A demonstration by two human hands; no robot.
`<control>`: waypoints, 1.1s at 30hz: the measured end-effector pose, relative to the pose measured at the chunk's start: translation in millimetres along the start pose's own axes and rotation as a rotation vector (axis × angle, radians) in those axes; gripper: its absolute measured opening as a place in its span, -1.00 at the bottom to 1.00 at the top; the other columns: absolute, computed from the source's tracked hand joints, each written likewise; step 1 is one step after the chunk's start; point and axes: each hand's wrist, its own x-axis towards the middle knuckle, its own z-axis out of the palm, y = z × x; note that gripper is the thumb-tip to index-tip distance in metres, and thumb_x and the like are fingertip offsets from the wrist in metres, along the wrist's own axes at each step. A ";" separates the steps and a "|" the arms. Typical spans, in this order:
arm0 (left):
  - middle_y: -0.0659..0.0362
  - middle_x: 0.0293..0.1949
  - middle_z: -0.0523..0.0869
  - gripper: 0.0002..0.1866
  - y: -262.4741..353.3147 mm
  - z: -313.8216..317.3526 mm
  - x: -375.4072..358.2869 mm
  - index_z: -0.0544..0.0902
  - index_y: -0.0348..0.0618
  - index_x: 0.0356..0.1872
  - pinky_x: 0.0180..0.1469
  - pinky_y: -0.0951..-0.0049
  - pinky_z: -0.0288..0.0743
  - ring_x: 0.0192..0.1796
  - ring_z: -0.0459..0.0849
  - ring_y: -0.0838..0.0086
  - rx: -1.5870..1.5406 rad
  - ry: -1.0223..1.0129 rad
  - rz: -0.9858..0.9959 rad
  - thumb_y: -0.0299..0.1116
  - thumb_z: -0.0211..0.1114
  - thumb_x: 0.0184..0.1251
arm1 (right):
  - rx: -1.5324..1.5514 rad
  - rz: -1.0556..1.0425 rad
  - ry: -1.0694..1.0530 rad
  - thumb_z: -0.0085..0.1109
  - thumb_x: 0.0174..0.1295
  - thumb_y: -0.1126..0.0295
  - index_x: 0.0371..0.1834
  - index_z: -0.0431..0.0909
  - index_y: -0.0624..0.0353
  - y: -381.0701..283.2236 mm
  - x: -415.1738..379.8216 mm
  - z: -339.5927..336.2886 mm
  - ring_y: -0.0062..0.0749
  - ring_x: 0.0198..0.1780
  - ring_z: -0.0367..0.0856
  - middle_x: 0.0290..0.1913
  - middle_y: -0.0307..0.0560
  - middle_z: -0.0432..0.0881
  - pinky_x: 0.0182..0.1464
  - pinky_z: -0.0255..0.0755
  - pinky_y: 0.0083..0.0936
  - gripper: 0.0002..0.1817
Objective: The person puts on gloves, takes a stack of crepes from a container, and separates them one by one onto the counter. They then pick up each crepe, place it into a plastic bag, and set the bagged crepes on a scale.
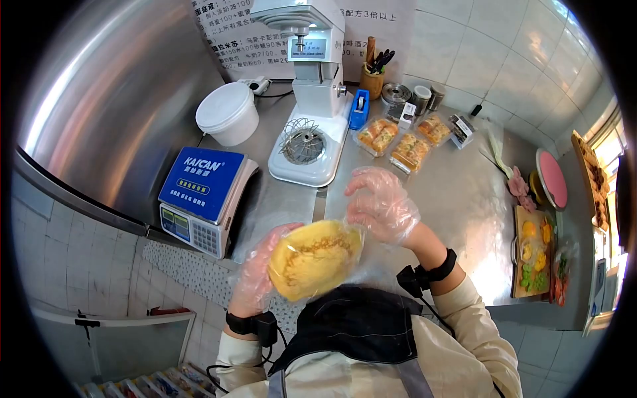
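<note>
My left hand (255,275), in a clear plastic glove, is wrapped round the side of a yellow crepe (312,259) in a clear plastic wrapper. Brown patches run across the top of the crepe, which is held in front of my apron. My right hand (381,205), gloved the same way, hovers at the upper right of the wrapper. Its fingers are loosely bent and apart, the lowest right by the wrapper's edge. Loose clear film hangs to the right of the crepe.
A white mixer (312,113) stands on the steel counter (451,225), with a blue-topped scale (202,189) and a lidded white tub (227,113) to its left. Packaged pastries (410,151) lie at the right. Further right is a board (531,249) with cut food.
</note>
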 end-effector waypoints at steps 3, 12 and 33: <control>-0.09 0.06 0.53 -0.32 -0.3 -6.8 7.0 0.34 -0.31 0.20 0.13 0.36 0.44 0.03 0.59 0.30 0.160 -0.091 -0.094 0.15 -0.09 0.36 | -0.051 -0.030 0.015 0.31 -0.20 0.37 -0.53 0.50 -0.05 -5.2 0.2 3.1 -0.25 0.09 0.38 -0.20 -0.29 0.43 0.15 0.19 -0.20 -0.83; -0.18 0.31 0.21 -0.12 -55.4 1.3 38.2 0.01 -0.31 0.36 0.35 0.33 0.07 0.37 0.19 0.09 1.040 -0.233 0.347 -0.06 0.26 0.17 | -0.292 -0.212 -0.067 0.18 -0.20 0.37 -0.53 0.50 -0.04 -10.7 2.6 8.7 -0.25 -0.05 0.40 -0.27 -0.24 0.39 0.25 0.14 -0.09 -0.89; 0.20 0.07 0.52 -0.47 -38.4 -1.9 44.6 0.29 -0.21 0.28 0.13 0.52 0.35 0.07 0.45 0.58 0.507 -0.497 -0.149 -0.11 0.02 0.42 | 0.497 -0.205 -0.157 0.19 0.02 0.42 -0.40 0.51 0.10 31.0 9.3 -27.1 -0.27 -0.05 0.33 -0.21 -0.20 0.40 0.10 0.22 -0.32 -0.91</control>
